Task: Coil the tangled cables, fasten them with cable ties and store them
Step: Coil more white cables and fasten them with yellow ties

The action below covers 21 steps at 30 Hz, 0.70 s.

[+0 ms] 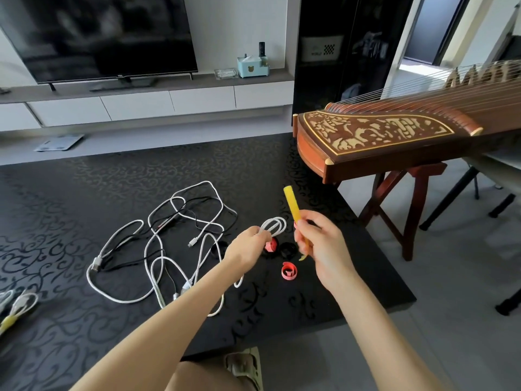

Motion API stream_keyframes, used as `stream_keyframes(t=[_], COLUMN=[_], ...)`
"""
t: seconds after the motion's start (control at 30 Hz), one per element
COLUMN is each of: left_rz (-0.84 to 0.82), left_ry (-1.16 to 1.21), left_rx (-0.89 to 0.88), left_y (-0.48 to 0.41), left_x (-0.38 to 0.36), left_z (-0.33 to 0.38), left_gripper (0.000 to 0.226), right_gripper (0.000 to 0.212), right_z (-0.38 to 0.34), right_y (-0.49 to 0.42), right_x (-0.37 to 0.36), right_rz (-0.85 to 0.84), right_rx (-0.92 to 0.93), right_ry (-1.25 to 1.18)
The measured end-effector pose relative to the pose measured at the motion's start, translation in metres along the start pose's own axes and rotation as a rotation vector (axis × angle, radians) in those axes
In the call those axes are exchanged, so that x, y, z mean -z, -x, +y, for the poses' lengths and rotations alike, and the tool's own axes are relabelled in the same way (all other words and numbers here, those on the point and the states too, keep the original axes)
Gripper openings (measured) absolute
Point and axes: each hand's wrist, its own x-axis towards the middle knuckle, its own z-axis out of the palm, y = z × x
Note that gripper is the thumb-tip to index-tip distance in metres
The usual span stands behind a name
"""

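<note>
Black patterned counter (84,193), TV (98,38) behind. Left hand (248,244) curled tight round a small white coil (273,225), lifted clear, probably to stop loops springing apart. Right hand (318,244) pinching a yellow tie (293,204), upright just beside the coil, seemingly ready for wrapping. Tangle (169,244) loose to the left; spare ties (289,270) beneath the hands; tied bundle (17,306) at far left.

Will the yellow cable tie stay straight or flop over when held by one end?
The yellow cable tie probably stays straight: above the right hand it stands unsupported with little bend. Likely light, as a pinch carries it. Lower tip curls: bendable.
</note>
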Motion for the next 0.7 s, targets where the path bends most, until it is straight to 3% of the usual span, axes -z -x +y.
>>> stream_keyframes(t=[0.13, 0.27, 0.37, 0.53, 0.7], left_rz=[0.009, 0.169, 0.245, 0.352, 0.245], left_ry=[-0.017, -0.206, -0.280, -0.102, 0.154], left_rx=[-0.078, -0.130, -0.171, -0.208, -0.253], left_y=[0.018, 0.037, 0.048, 0.062, 0.077], left_x=[0.015, 0.029, 0.038, 0.053, 0.070], left_z=[-0.002, -0.004, -0.006, -0.016, -0.021], left_gripper=[0.039, 0.061, 0.053, 0.032, 0.022], right_gripper=[0.012, 0.017, 0.017, 0.021, 0.016], right_z=[0.011, 0.021, 0.026, 0.034, 0.038], right_y=[0.013, 0.028, 0.040, 0.055, 0.060], right_x=[-0.032, -0.052, -0.064, -0.069, -0.049], right_rz=[-0.035, -0.042, -0.048, -0.112, -0.339], right_rx=[-0.034, -0.023, 0.038, 0.111, 0.173], right_ry=[0.085, 0.156, 0.178, 0.265, 0.604])
